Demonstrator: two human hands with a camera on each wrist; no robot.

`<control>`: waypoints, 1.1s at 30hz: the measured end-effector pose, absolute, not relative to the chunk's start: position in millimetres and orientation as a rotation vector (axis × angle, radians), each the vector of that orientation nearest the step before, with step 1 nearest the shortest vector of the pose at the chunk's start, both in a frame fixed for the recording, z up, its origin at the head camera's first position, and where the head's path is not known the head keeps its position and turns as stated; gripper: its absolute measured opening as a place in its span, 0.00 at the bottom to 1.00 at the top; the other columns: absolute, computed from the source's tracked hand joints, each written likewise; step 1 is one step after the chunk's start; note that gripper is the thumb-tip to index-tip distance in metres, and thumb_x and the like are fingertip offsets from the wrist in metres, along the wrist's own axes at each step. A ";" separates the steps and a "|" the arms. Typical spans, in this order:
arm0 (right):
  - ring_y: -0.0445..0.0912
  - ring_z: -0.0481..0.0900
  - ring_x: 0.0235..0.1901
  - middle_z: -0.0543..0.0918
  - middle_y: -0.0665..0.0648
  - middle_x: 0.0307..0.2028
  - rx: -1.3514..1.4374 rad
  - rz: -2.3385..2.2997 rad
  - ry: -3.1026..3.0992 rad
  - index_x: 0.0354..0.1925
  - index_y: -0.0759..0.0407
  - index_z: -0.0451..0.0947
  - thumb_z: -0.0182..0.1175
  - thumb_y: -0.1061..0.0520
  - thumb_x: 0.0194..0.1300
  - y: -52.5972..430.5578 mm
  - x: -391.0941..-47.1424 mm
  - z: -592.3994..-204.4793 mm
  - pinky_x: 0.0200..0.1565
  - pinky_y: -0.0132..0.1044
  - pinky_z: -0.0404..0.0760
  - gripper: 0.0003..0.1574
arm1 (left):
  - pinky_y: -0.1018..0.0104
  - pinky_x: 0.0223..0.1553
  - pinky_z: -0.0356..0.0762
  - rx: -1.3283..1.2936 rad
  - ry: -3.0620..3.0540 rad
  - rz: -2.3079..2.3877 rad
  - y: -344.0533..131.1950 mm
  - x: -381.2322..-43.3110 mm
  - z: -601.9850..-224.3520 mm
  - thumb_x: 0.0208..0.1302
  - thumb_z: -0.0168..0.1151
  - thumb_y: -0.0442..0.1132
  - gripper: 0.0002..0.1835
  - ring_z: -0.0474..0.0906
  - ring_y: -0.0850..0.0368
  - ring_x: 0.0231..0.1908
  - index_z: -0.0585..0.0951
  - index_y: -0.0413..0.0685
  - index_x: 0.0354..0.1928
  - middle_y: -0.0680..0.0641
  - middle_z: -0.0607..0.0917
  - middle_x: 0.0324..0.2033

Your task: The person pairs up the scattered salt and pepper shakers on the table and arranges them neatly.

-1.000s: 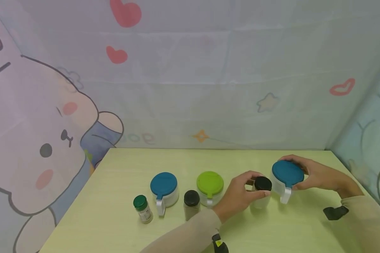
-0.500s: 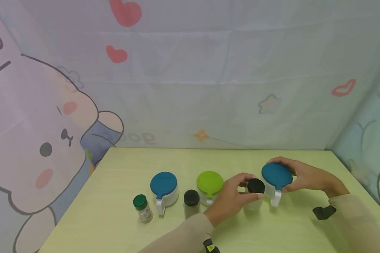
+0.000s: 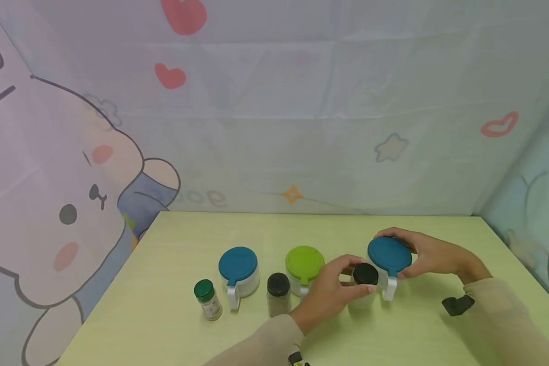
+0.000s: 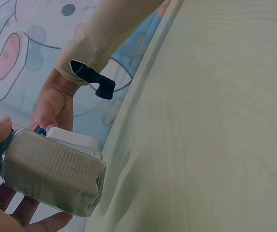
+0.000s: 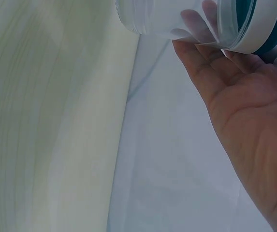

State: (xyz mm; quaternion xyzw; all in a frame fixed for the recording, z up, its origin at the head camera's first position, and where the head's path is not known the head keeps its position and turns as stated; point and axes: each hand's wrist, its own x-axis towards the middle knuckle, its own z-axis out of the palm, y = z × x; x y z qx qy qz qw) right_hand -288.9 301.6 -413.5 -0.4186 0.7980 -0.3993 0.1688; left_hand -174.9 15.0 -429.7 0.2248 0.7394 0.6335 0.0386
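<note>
My left hand [image 3: 331, 290] grips a glass spice jar [image 3: 365, 275] near its black lid, thumb on the near side and fingers behind. In the left wrist view that spice jar [image 4: 53, 171] is square-sided, filled with greyish powder and printed with fine text. Just right of it, my right hand [image 3: 434, 256] holds a seasoning pot [image 3: 389, 254] with a blue lid and white handle, fingers round its far side. The right wrist view shows the clear body of this seasoning pot [image 5: 167, 17], with fingers [image 5: 201, 63] wrapped under it. Both containers are close together above the table.
On the pale wooden table [image 3: 178, 239] stand a green-capped spice jar [image 3: 209, 301], another blue-lidded pot [image 3: 239, 269], a black-lidded spice jar [image 3: 278, 295] and a green-lidded pot [image 3: 304, 264] partly behind the left hand. A printed cloth [image 3: 265, 101] hangs behind the table.
Both hands have moved left together, carrying the black-lidded spice jar and the blue-lidded seasoning pot. The other containers have stayed where they were.
</note>
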 end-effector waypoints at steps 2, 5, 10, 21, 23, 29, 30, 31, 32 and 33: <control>0.49 0.77 0.56 0.73 0.57 0.63 -1.200 -1.132 2.263 0.73 0.50 0.62 0.73 0.59 0.59 299.3 -288.8 -413.4 0.53 0.39 0.80 0.48 | 0.71 0.50 0.82 0.683 2.264 1.948 14.1 -174.3 -430.7 0.63 0.74 0.45 0.21 0.79 0.62 0.52 0.80 0.58 0.57 0.61 0.82 0.50; 0.49 0.77 0.56 0.73 0.58 0.63 -1.215 -1.126 2.255 0.73 0.51 0.61 0.73 0.59 0.59 296.0 -288.8 -413.5 0.53 0.39 0.80 0.49 | 0.72 0.49 0.82 0.673 2.263 1.951 12.5 -173.0 -432.1 0.63 0.74 0.45 0.21 0.79 0.62 0.52 0.81 0.58 0.57 0.61 0.82 0.50; 0.49 0.77 0.57 0.73 0.56 0.63 -1.207 -1.119 2.257 0.73 0.49 0.62 0.74 0.58 0.58 290.8 -288.5 -415.2 0.54 0.38 0.80 0.49 | 0.72 0.50 0.82 0.662 2.278 1.942 9.9 -170.3 -433.9 0.63 0.74 0.46 0.21 0.79 0.64 0.52 0.81 0.57 0.57 0.61 0.82 0.50; 0.49 0.78 0.56 0.73 0.59 0.63 -1.222 -1.121 2.228 0.73 0.52 0.61 0.73 0.58 0.58 282.0 -286.6 -416.1 0.54 0.38 0.80 0.49 | 0.72 0.50 0.81 0.619 2.303 1.917 3.8 -163.1 -437.1 0.62 0.74 0.45 0.22 0.78 0.66 0.51 0.81 0.59 0.57 0.63 0.82 0.49; 0.49 0.77 0.56 0.73 0.59 0.63 -1.219 -1.116 2.232 0.73 0.51 0.61 0.73 0.58 0.58 281.7 -286.8 -416.9 0.54 0.38 0.80 0.49 | 0.71 0.51 0.81 0.617 2.303 1.918 2.8 -162.1 -438.2 0.62 0.74 0.45 0.22 0.78 0.66 0.51 0.81 0.58 0.57 0.62 0.82 0.49; 0.48 0.77 0.57 0.72 0.59 0.63 -1.206 -1.113 2.231 0.73 0.52 0.61 0.74 0.58 0.58 281.0 -286.4 -420.1 0.54 0.38 0.80 0.49 | 0.72 0.50 0.82 0.624 2.297 1.927 1.3 -160.3 -441.7 0.62 0.74 0.44 0.22 0.79 0.62 0.52 0.81 0.56 0.57 0.62 0.83 0.49; 0.48 0.77 0.57 0.73 0.59 0.63 -1.204 -1.114 2.229 0.73 0.52 0.61 0.74 0.58 0.58 280.9 -286.3 -420.7 0.54 0.38 0.80 0.49 | 0.71 0.50 0.82 0.625 2.299 1.926 1.3 -160.1 -442.1 0.62 0.74 0.44 0.22 0.79 0.61 0.52 0.81 0.56 0.57 0.62 0.83 0.49; 0.48 0.77 0.57 0.73 0.59 0.63 -1.205 -1.115 2.224 0.72 0.52 0.61 0.74 0.58 0.58 280.8 -286.1 -421.3 0.54 0.38 0.80 0.49 | 0.71 0.50 0.82 0.626 2.300 1.926 1.4 -159.9 -442.5 0.62 0.74 0.45 0.22 0.79 0.61 0.52 0.81 0.57 0.57 0.62 0.83 0.49; 0.48 0.77 0.57 0.73 0.59 0.63 -1.208 -1.116 2.219 0.72 0.51 0.61 0.74 0.58 0.58 280.7 -285.8 -421.6 0.54 0.38 0.80 0.49 | 0.71 0.50 0.82 0.627 2.303 1.925 1.5 -159.8 -442.9 0.62 0.75 0.45 0.21 0.80 0.61 0.52 0.81 0.58 0.57 0.62 0.83 0.49; 0.49 0.77 0.57 0.73 0.59 0.63 -1.214 -1.117 2.215 0.72 0.51 0.61 0.74 0.58 0.58 280.8 -285.6 -422.0 0.54 0.38 0.80 0.49 | 0.71 0.51 0.82 0.629 2.307 1.925 1.7 -159.6 -443.2 0.62 0.75 0.45 0.21 0.80 0.61 0.52 0.81 0.58 0.57 0.62 0.83 0.49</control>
